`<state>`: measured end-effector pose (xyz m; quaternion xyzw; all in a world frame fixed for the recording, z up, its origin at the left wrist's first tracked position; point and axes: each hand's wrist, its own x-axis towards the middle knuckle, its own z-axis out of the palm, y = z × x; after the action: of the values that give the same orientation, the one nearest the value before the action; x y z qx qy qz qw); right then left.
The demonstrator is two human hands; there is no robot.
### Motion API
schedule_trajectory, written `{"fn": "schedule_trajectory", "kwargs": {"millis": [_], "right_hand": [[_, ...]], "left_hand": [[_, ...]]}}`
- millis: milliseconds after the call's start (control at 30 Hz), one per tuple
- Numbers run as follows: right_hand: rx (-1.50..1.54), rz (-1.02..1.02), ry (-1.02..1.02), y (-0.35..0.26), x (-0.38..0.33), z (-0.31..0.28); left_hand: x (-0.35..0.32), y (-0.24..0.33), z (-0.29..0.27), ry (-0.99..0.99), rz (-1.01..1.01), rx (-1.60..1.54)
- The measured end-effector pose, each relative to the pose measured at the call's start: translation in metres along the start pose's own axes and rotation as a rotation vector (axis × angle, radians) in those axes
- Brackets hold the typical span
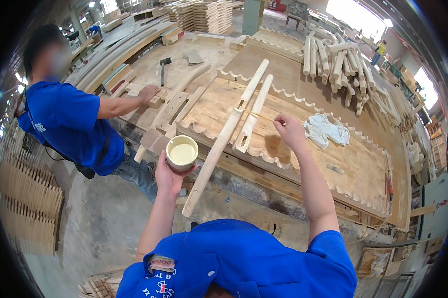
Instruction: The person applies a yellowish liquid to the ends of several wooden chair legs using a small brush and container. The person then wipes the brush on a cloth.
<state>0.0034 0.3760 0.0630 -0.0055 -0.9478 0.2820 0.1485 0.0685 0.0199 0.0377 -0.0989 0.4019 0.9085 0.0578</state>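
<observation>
— While the left hand (167, 174) cupped the bowl of glue (181, 153) near the counter (303, 164) edge, what was the right hand (287, 128) doing?
— It pinched a thin stick (261, 116), tip at the long post's (226, 134) slot.

Bright daylight scene, I read detail fine across the middle. Light pours in from blown-out windows (355, 12) at top right and another (425, 87) on the right rim, both clipped white. Soft short shadows, one under my right hand (288, 130) on the wooden panel (333, 169). White rag (325, 130) near clipping. Heavy fisheye: bench edges bow, corners black vignette. Centre sharp; rim smeared, co-worker's face blurred.
</observation>
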Motion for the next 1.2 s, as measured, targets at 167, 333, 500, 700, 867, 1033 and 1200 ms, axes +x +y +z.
{"fn": "schedule_trajectory", "kwargs": {"millis": [167,333,500,700,867,1033,1200], "right_hand": [[0.001,-0.002,0.063,0.01,0.012,0.01],[-0.009,0.03,0.094,0.009,0.019,0.021],[-0.107,0.027,0.189,0.009,0.021,0.022],[-0.19,-0.041,0.426,0.012,0.003,0.008],[0.451,0.142,0.392,0.025,-0.052,-0.02],[1.142,0.498,0.478,0.027,-0.151,-0.046],[1.15,0.507,0.647,0.051,-0.224,-0.075]], "left_hand": [[0.003,-0.001,0.004,-0.001,0.0,0.011],[0.001,-0.002,-0.003,-0.011,-0.014,-0.018],[0.0,0.001,-0.004,0.029,-0.04,-0.03],[0.009,0.009,-0.009,-0.058,-0.057,0.027],[0.023,0.031,-0.003,-0.298,-0.125,0.107],[0.031,0.036,0.051,-0.418,-0.347,0.272],[0.051,0.002,0.123,-0.668,-0.504,0.414]]}}
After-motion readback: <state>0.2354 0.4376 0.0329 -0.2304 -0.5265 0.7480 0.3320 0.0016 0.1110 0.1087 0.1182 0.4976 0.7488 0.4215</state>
